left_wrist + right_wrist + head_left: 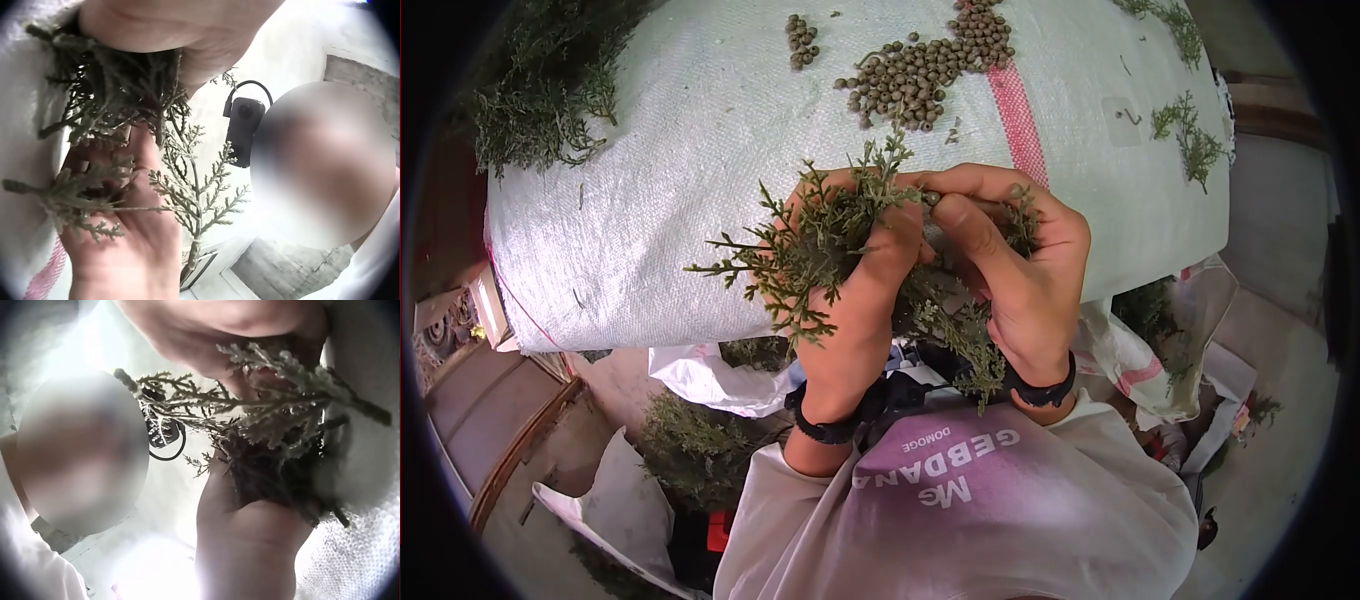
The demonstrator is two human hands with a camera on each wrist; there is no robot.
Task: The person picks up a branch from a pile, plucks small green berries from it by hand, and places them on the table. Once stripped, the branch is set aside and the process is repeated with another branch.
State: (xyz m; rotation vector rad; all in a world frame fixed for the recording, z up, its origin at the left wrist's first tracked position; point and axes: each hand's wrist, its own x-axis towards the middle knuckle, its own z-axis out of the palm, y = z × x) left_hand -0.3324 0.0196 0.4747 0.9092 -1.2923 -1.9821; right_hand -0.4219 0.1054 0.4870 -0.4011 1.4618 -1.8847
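Note:
My left hand (850, 310) grips a green, scaly-leaved conifer sprig (765, 255), its twigs sticking out to the left and above the fingers. Right beside it, my right hand (1035, 265) pinches a small round brown seed cone (931, 198) between thumb and forefinger. The fingertips of both hands nearly meet there. More foliage (960, 335) hangs below and between the palms. In the left wrist view a leafy twig (197, 187) droops beside the hands. The right wrist view has a cut-ended twig (350, 403) crossing in front; the cone is hidden there.
A stuffed white woven sack (670, 220) with a red stripe lies before me. On it are a pile of brown seed cones (910, 80), a smaller cluster (801, 42), and loose sprigs (1195, 140). Darker foliage (540, 90) covers its far left; more branches (690, 450) lie below.

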